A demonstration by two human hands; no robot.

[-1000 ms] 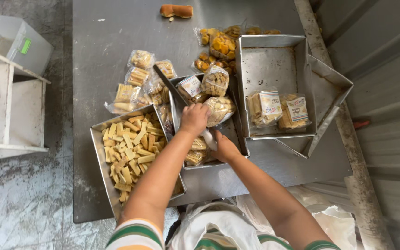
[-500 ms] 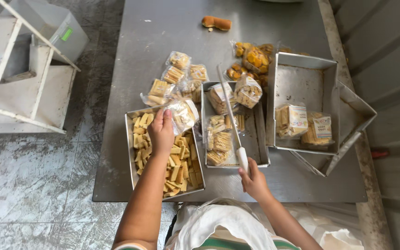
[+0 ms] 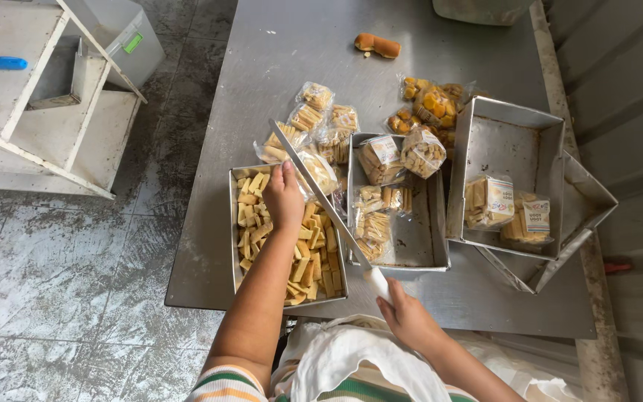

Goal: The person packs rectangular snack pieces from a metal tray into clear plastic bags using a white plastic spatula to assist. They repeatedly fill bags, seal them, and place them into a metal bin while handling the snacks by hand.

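My left hand [image 3: 284,197] rests over a metal tray [image 3: 233,223] full of loose pale biscuit sticks [image 3: 310,264]. Its fingers are closed on a clear bag of biscuit sticks [image 3: 319,171] at the tray's far right corner. My right hand [image 3: 408,316] is at the table's near edge, gripping the white handle of a long thin knife [image 3: 314,186]. The blade runs diagonally away to the left, over both the bag and the tray. A middle tray [image 3: 434,223] just right of the blade holds several filled bags [image 3: 377,160].
More filled bags [image 3: 314,119] lie on the steel table [image 3: 299,45] beyond the trays. At the right, a tray [image 3: 511,145] with two labelled packets [image 3: 489,201] sits on tilted trays [image 3: 593,197]. A brown pastry [image 3: 377,45] lies far back. A white wooden frame [image 3: 53,89] stands left, corrugated metal right.
My left hand has carried the bag from the middle tray to the left tray of loose sticks. My right hand has drawn back to the near edge with the knife.
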